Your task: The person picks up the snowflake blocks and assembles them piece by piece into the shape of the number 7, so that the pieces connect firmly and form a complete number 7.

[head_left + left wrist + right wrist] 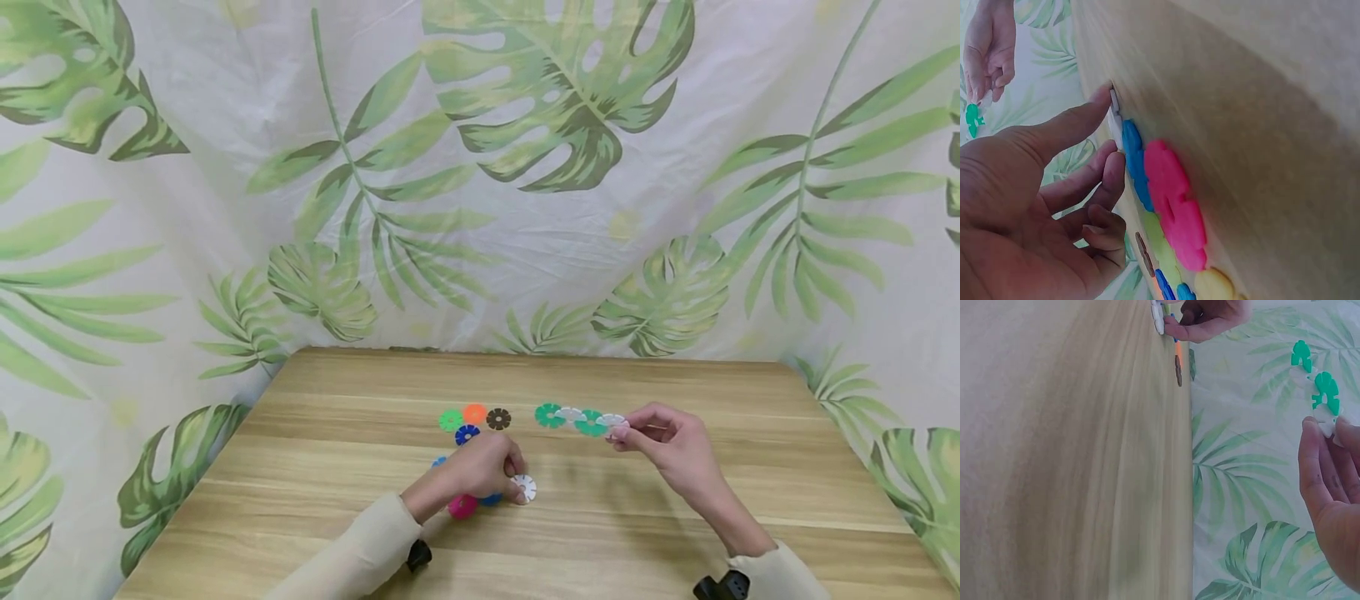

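Observation:
My left hand (483, 467) pinches a white notched plastic disc (528, 488) low over the table, its thumb and a finger at the disc's edges. Right by that hand lie a pink disc (1175, 206) and a blue disc (1137, 164), partly covered by it in the head view. Raised off the table, my right hand (678, 450) grips the white end disc (611, 421) of a short chain. Green discs (591, 423) and white ones alternate along this chain, which points leftward.
Beyond my left hand lie a light green disc (451, 420), an orange disc (475, 413), a brown disc (498, 418) and a dark blue disc (467, 434). A leaf-patterned cloth (450, 275) hangs behind the wooden table (337, 433).

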`<state>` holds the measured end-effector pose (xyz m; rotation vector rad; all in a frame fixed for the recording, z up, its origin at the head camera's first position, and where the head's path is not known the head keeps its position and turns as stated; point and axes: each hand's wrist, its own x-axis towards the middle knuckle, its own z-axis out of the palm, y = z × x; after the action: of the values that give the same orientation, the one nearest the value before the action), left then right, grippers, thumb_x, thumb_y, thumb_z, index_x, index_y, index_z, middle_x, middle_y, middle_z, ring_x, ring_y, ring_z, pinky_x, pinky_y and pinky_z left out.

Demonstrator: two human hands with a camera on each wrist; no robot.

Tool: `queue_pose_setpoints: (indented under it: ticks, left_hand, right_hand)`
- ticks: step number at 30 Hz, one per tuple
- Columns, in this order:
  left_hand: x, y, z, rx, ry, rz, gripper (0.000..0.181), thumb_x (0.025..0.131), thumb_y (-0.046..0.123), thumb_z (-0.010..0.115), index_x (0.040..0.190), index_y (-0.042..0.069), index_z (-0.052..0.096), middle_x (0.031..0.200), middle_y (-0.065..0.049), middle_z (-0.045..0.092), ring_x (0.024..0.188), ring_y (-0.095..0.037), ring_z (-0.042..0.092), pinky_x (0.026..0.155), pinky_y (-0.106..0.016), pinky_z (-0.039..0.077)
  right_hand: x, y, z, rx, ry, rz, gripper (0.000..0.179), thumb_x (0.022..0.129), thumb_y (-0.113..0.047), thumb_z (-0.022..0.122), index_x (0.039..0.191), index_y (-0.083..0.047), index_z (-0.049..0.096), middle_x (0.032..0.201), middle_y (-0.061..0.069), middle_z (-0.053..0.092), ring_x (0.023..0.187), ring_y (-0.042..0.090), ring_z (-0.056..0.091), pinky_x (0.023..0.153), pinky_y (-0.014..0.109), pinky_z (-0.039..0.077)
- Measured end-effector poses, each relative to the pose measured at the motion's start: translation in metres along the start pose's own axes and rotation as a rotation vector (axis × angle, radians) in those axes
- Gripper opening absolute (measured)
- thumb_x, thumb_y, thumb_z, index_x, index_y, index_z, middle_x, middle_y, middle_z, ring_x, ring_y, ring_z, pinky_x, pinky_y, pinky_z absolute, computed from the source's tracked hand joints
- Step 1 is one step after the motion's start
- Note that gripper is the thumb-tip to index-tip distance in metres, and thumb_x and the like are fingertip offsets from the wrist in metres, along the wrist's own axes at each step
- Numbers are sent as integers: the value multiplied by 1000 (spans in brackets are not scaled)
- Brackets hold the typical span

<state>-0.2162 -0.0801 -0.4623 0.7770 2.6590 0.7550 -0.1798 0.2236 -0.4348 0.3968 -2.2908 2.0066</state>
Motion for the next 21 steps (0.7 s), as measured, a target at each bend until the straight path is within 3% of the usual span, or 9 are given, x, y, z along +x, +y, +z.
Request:
queue_pose_setpoints:
  ticks: [4, 9, 16, 21]
  left_hand:
    - [1, 1, 2, 25, 1, -26, 30, 75, 27, 97, 93, 11, 78, 83, 5, 69, 73, -3, 53, 67, -17, 49]
    - [-4, 5, 5, 24, 66, -10, 32, 74, 26, 97, 94, 10, 77, 77, 6, 66, 70, -3, 54, 64, -17, 50]
    - [-18, 9, 2, -208, 180, 27, 16, 84, 5, 87, 84, 10, 72, 75, 4, 73, 68, 0, 65, 63, -16, 55]
    - [-27, 4, -11, -391, 279, -15, 10, 92, 8, 81, 100, 6, 76, 89, -4, 80, 79, -16, 77, 71, -30, 65]
  right_hand:
    - [-1, 2, 1, 0, -9, 0, 23, 95, -5, 77, 105, 14, 68, 92, 4, 81, 82, 19, 80, 80, 42, 67]
    - [-2, 4, 3, 10, -30, 17, 24, 95, -6, 76, 106, 15, 68, 94, 3, 81, 86, 22, 81, 81, 39, 67]
    - [-2, 5, 4, 9, -46, 19, 24, 95, -5, 76, 106, 15, 67, 96, 5, 81, 86, 19, 81, 83, 41, 66]
    - [-3, 5, 5, 5, -49, 18, 24, 95, -5, 76, 106, 14, 68, 95, 5, 81, 86, 20, 81, 81, 40, 67]
